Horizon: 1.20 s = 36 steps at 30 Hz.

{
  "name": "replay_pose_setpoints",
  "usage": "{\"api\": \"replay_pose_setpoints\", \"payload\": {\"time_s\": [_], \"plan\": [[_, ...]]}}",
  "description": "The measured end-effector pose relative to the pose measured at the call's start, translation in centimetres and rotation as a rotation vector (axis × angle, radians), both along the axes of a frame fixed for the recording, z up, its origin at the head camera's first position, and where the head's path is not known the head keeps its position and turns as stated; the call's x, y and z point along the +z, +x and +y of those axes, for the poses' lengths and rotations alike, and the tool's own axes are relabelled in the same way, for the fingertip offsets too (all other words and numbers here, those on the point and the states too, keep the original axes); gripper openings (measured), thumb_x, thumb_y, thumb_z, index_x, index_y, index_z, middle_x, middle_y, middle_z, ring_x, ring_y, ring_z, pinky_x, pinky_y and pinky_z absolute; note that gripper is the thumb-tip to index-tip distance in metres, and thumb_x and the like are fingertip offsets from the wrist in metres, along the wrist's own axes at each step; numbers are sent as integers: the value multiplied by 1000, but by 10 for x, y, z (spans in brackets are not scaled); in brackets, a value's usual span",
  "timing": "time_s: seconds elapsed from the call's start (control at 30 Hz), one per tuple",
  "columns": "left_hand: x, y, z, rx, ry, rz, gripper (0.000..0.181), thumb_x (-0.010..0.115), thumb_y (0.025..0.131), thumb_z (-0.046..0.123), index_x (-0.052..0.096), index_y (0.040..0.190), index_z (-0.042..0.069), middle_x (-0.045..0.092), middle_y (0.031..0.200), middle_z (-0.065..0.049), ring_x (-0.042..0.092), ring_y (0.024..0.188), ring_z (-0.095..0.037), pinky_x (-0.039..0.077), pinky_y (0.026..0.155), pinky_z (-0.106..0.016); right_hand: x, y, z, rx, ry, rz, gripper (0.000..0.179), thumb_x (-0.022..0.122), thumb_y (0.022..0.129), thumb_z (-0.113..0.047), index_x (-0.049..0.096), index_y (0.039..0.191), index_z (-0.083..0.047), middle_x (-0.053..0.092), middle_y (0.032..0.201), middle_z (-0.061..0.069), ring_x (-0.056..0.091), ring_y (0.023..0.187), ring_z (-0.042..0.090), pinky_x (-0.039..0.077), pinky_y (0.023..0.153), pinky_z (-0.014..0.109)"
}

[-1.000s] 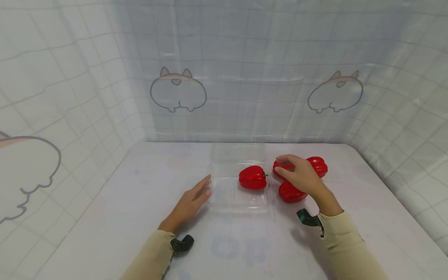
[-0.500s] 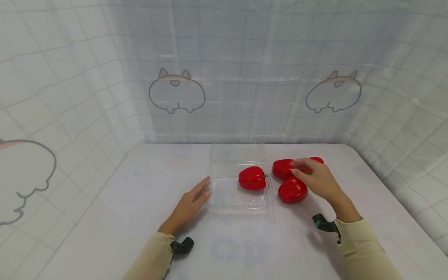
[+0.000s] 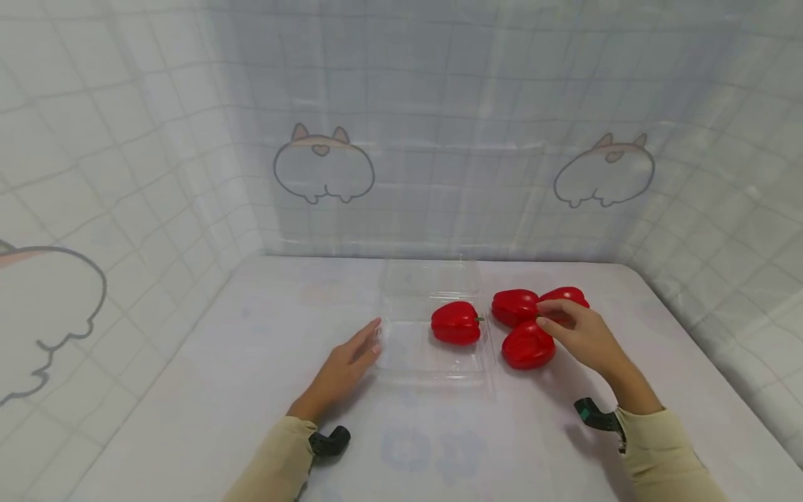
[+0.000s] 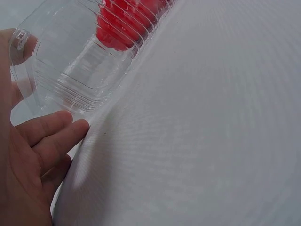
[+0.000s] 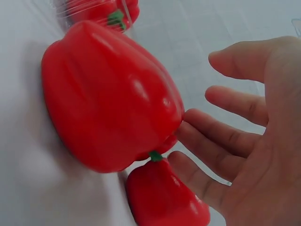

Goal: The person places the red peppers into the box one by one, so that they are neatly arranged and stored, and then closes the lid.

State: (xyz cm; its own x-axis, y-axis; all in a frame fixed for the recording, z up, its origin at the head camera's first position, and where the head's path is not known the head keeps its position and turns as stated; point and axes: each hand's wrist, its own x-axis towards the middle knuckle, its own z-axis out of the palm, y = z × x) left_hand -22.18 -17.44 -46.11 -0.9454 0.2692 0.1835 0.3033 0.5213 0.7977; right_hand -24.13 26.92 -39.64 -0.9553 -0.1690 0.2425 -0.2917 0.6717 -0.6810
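Note:
A clear plastic clamshell box lies with its lid folded back, and one red bell pepper rests inside on the right. My left hand is at the box's left wall, fingers extended along it; the left wrist view has the fingertips right at the plastic. To the right of the box, three more red bell peppers sit in a cluster: a front one, a back left one and a back right one. Over their right side hovers my right hand, fingers loosely bent with nothing between thumb and fingers.
All of it stands on a white table. Grid-patterned sheeting hangs behind and at both sides. Each wrist carries a small black device, such as the one on the right wrist.
My right hand has moved from above the back left pepper rightward and slightly nearer, uncovering that pepper. My left hand stays at the box.

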Motion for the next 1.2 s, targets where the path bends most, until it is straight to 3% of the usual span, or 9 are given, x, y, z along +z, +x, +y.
{"api": "replay_pose_setpoints", "payload": {"time_s": [0.47, 0.8, 0.97, 1.2], "plan": [[-1, -5, -2, 17, -4, -11, 57, 51, 103, 47, 36, 156, 34, 45, 153, 1, 41, 141, -21, 29, 116, -48, -8, -4, 8, 73, 9, -92, 48, 69, 95, -31, 59, 133, -3, 60, 130, 18, 61, 112, 37, 58, 86, 48], [-1, -5, -1, -4, 2, -39, 58, 50, 102, 51, 36, 156, 35, 44, 153, 4, 42, 140, -18, 29, 117, -47, -16, -2, 15, 90, 8, -170, 54, 68, 95, -34, 56, 136, -1, 61, 128, 18, 58, 116, 39, 58, 85, 46], [2, -8, -2, -25, -12, -10, 57, 49, 102, 52, 36, 156, 36, 45, 153, 3, 42, 140, -19, 29, 117, -47, -18, -1, 17, 105, -18, -177, 57, 70, 94, -32, 53, 137, 1, 60, 128, 18, 58, 116, 38, 58, 86, 46], [-2, -5, 0, 0, 13, -30, 57, 51, 103, 49, 36, 155, 35, 45, 153, 1, 41, 141, -20, 29, 117, -47, -18, -2, 18, 110, -35, -218, 63, 71, 93, -33, 45, 138, 3, 54, 133, 22, 55, 118, 40, 57, 87, 46]]}}
